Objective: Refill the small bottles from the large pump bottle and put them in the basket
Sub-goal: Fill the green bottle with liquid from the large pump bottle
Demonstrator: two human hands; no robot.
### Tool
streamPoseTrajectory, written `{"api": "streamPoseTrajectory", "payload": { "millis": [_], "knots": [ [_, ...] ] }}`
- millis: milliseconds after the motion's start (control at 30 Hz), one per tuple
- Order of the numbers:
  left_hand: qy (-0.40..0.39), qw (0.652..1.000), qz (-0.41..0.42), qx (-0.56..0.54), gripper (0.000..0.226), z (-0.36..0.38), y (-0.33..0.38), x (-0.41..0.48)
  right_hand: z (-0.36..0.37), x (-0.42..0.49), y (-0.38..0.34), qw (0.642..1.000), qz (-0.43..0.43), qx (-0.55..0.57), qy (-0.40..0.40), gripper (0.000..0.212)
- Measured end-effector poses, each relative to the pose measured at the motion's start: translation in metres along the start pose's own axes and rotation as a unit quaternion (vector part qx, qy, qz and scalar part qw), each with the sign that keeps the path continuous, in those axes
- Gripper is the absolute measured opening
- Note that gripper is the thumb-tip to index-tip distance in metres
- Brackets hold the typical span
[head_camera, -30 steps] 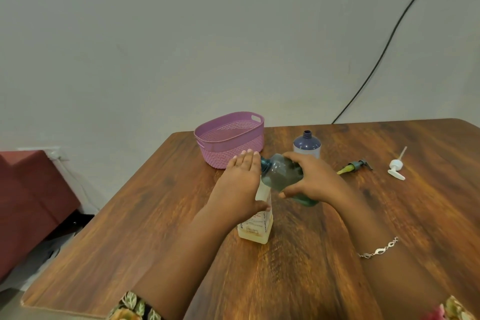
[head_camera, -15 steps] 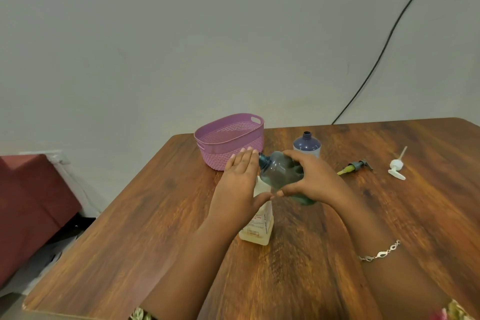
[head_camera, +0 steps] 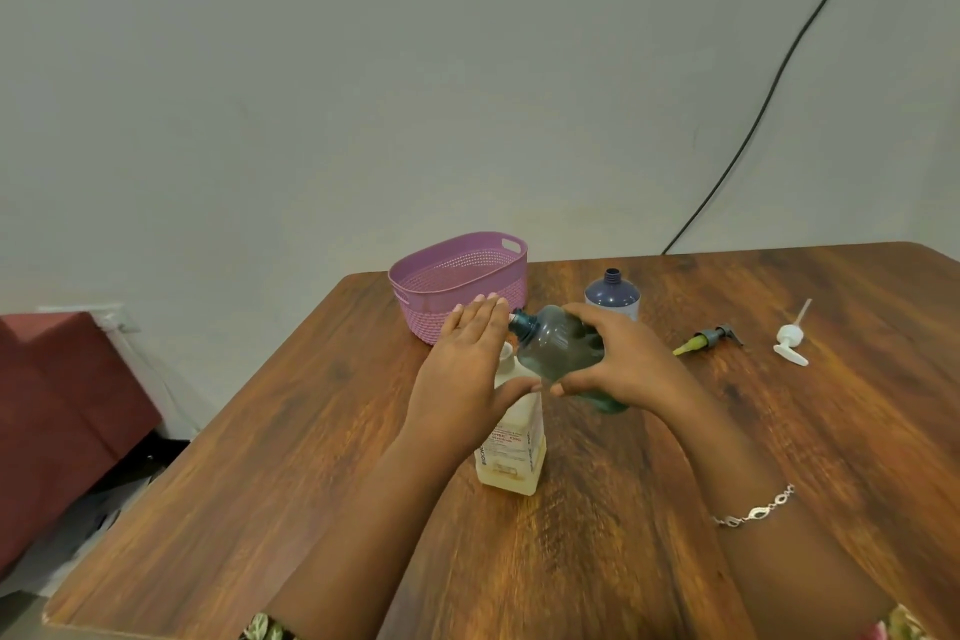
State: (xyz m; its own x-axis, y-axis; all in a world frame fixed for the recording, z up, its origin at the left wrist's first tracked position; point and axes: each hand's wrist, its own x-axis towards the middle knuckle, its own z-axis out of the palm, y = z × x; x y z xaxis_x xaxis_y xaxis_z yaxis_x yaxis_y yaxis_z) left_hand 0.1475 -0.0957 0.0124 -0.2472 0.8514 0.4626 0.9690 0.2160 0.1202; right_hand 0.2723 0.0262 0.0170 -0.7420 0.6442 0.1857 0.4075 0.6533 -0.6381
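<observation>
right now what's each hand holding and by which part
The right hand grips the tilted teal bottle round its body, with the neck pointing left. The left hand rests with straight fingers against the shoulder of the large bottle.

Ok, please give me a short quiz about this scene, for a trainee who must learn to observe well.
1. True or false: the basket already holds a bottle.
2. Which hand holds the tilted teal bottle? A) left B) right C) neither
3. Fill in: ___ pumps lie loose on the table.

Key:
1. False; nothing shows inside it.
2. B, the right hand.
3. Two: the grey pump and the white pump.
</observation>
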Motion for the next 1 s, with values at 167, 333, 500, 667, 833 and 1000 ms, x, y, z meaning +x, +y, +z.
{"api": "streamPoseTrajectory", "payload": {
  "millis": [167, 333, 500, 667, 833, 1000],
  "knots": [
    [0.004, 1.0, -0.003, 0.005, 0.082, 0.017, 0.001, -0.009, 0.002, 0.0, 0.002, 1.0, -0.001, -0.002, -0.005, 0.085],
    [-0.014, 1.0, -0.006, 0.013, 0.084, 0.023, -0.003, -0.009, 0.008, -0.001, 0.006, 1.0, 0.008, 0.0, -0.004, 0.084],
    [-0.003, 1.0, 0.014, -0.003, 0.083, 0.015, -0.004, -0.005, 0.003, -0.001, 0.002, 1.0, 0.002, 0.004, 0.002, 0.084],
    [0.032, 0.999, 0.015, -0.026, 0.081, 0.014, -0.002, -0.002, -0.003, 0.002, -0.001, 1.0, -0.004, -0.012, 0.002, 0.084],
    [0.065, 0.997, 0.023, -0.024, 0.08, 0.031, -0.005, -0.006, 0.003, 0.003, 0.003, 1.0, 0.003, -0.003, 0.001, 0.083],
    [0.077, 0.995, 0.022, -0.062, 0.075, 0.035, -0.01, -0.009, 0.007, 0.002, 0.006, 1.0, 0.003, 0.001, 0.003, 0.083]
  ]
}}
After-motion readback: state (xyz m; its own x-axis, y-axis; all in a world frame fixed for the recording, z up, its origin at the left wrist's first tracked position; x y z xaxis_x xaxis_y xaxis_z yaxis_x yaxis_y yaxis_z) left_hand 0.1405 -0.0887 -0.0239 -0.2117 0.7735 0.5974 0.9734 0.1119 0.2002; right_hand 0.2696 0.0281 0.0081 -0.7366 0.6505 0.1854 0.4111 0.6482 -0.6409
